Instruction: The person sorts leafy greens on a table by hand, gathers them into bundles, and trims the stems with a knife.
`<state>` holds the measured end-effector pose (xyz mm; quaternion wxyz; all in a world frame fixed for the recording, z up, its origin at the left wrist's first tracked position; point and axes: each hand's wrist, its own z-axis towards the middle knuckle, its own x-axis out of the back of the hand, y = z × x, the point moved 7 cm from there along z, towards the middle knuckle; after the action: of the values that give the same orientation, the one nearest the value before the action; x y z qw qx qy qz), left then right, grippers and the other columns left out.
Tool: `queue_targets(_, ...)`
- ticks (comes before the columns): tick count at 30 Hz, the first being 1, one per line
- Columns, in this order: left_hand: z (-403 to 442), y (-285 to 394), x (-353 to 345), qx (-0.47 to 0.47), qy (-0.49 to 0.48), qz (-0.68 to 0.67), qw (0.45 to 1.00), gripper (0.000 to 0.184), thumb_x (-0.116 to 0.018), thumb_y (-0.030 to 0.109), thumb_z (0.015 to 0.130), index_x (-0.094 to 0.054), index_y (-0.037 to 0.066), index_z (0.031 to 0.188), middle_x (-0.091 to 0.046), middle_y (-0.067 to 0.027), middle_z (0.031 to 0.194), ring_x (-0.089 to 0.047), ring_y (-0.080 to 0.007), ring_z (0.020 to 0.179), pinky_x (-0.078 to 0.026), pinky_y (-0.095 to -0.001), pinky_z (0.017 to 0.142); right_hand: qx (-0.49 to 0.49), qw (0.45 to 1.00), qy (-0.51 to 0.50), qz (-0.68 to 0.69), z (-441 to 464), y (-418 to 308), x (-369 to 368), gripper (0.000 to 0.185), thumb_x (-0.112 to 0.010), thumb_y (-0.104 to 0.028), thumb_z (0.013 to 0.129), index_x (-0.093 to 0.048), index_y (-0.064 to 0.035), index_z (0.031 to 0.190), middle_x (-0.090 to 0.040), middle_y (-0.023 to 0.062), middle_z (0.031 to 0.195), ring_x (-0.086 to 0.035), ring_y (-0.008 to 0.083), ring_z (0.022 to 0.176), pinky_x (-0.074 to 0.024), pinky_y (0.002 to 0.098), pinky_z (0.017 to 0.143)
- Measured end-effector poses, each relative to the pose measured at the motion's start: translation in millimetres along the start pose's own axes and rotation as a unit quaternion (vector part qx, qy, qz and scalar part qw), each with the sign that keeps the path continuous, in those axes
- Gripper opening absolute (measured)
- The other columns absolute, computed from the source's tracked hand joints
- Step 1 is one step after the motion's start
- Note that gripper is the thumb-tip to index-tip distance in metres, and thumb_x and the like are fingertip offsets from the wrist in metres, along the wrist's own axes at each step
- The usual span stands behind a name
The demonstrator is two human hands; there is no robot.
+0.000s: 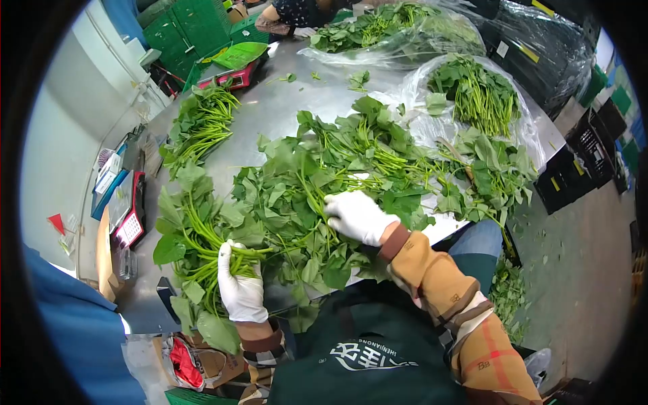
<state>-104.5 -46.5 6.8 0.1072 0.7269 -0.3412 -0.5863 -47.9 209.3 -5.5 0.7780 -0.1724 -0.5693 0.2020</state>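
Observation:
My left hand (241, 287), in a white glove, is closed round the stems of a bunch of leafy greens (197, 246) near the table's front left. Its leaves spread out to the left and below the hand. My right hand (358, 216), also gloved in white, lies over the large pile of greens (283, 182) in the middle. Its fingers are bent down at the leaves and stems, and their tips are partly hidden, so what they hold cannot be made out.
On the metal table (260, 101) lie a stacked bunch (206, 125) at left and greens on clear plastic (476, 94) at right. A red scale (236, 75) stands behind, a second scale (131, 219) at the left edge. Another person's gloved hand (304, 32) is at the far side. Black crates (584, 158) stand right.

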Motion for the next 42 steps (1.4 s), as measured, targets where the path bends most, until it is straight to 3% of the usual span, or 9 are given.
queue_targets(2, 3.0, 4.5, 6.1, -0.011, 0.006, 0.011, 1.0, 0.015, -0.064, 0.015, 0.09, -0.062, 0.009, 0.103, -0.066, -0.0032, 0.093, -0.063, -0.0138, 0.085, -0.053, -0.0312, 0.073, -0.122, 0.989, -0.008, 0.081, -1.2, 22.6, 26.0, 0.017, -0.064, -0.023, 0.079, -0.068, -0.0068, 0.083, -0.066, 0.0143, 0.087, -0.063, 0.0343, 0.084, -0.0504, 0.0416, 0.078)
queue_targets(7, 1.9, 4.2, 9.2, -0.014, 0.021, 0.013, 1.0, 0.015, -0.063, 0.015, 0.09, -0.062, 0.009, 0.104, -0.065, -0.0022, 0.093, -0.063, -0.0135, 0.086, -0.053, -0.031, 0.074, -0.2, 0.907, 0.188, -0.319, -25.7, 120.5, 70.6, 0.011, -0.064, -0.021, 0.074, -0.064, -0.0142, 0.083, -0.061, 0.0067, 0.084, -0.058, 0.0264, 0.086, -0.0435, 0.0427, 0.071)
queue_targets(12, -4.1, -0.9, 0.1, 0.002, 0.011, 0.039, 0.999, 0.018, -0.062, 0.018, 0.091, -0.061, 0.01, 0.107, -0.065, -0.0018, 0.095, -0.063, -0.0137, 0.088, -0.052, -0.0322, 0.075, -0.23, 0.94, 0.25, 0.044, -43.0, 152.8, 98.4, 0.019, -0.067, -0.024, 0.082, -0.072, -0.012, 0.095, -0.069, 0.0109, 0.09, -0.063, 0.0201, 0.077, -0.0483, 0.0323, 0.069)
queue_targets(15, -1.4, -1.1, 3.6, -0.001, 0.019, 0.039, 0.999, 0.017, -0.062, 0.019, 0.09, -0.062, 0.01, 0.106, -0.065, -0.0018, 0.094, -0.063, -0.0138, 0.087, -0.052, -0.0322, 0.074, -0.212, 0.782, 0.341, 0.476, -47.7, 137.5, 122.9, 0.018, -0.068, -0.019, 0.084, -0.072, -0.0026, 0.091, -0.067, 0.0008, 0.082, -0.055, 0.005, 0.07, -0.0435, 0.0202, 0.063)
queue_targets(18, -3.9, -3.1, -2.3, 0.0, 0.016, 0.03, 0.999, 0.016, -0.063, 0.017, 0.089, -0.062, 0.01, 0.104, -0.066, -0.0022, 0.094, -0.063, -0.0139, 0.086, -0.052, -0.0324, 0.074, -0.281, 0.884, 0.252, 0.277, -63.1, 144.4, 128.8, 0.017, -0.065, -0.017, 0.086, -0.071, -0.0028, 0.092, -0.067, 0.0012, 0.079, -0.055, 0.0064, 0.064, -0.0433, 0.0214, 0.06)
queue_targets(22, -7.7, -6.5, -5.6, 0.0, 0.016, 0.029, 0.999, 0.017, -0.064, 0.016, 0.089, -0.063, 0.009, 0.104, -0.066, -0.0028, 0.095, -0.063, -0.0149, 0.086, -0.053, -0.0329, 0.076, -0.218, 0.644, 0.557, 0.478, -101.5, 150.0, 173.5, 0.026, -0.059, -0.022, 0.093, -0.066, -0.0035, 0.109, -0.069, 0.0058, 0.091, -0.06, 0.0102, 0.068, -0.0466, 0.0225, 0.062)
queue_targets(28, -11.9, -16.6, -16.5, 0.02, -0.003, 0.029, 0.999, 0.016, -0.063, 0.016, 0.09, -0.062, 0.008, 0.103, -0.065, -0.0042, 0.095, -0.063, -0.0151, 0.086, -0.052, -0.0319, 0.075, -0.218, 0.931, 0.287, 0.059, -78.0, 165.2, 109.2, 0.026, -0.066, -0.019, 0.083, -0.069, -0.0065, 0.105, -0.068, 0.0117, 0.097, -0.065, 0.0261, 0.088, -0.0494, 0.0363, 0.075)
queue_targets(31, -20.4, -19.5, -23.5, 0.033, -0.007, 0.025, 0.999, 0.015, -0.063, 0.016, 0.089, -0.063, 0.008, 0.102, -0.066, -0.004, 0.093, -0.064, -0.0153, 0.085, -0.052, -0.0319, 0.073, -0.209, 0.933, 0.201, -0.213, -65.3, 160.3, 90.8, 0.018, -0.067, -0.018, 0.075, -0.07, -0.0118, 0.092, -0.06, 0.0126, 0.087, -0.058, 0.0319, 0.085, -0.0473, 0.0419, 0.076)
queue_targets(42, -17.2, -21.2, -18.8, 0.057, 0.008, 0.006, 0.998, 0.015, -0.065, 0.01, 0.087, -0.063, 0.006, 0.101, -0.066, -0.0062, 0.094, -0.064, -0.0172, 0.085, -0.053, -0.0332, 0.076, -0.188, 0.926, 0.116, -0.305, -37.9, 173.6, 113.7, 0.024, -0.059, -0.01, 0.073, -0.064, -0.0051, 0.097, -0.064, 0.0179, 0.088, -0.062, 0.0333, 0.085, -0.0496, 0.0434, 0.074)
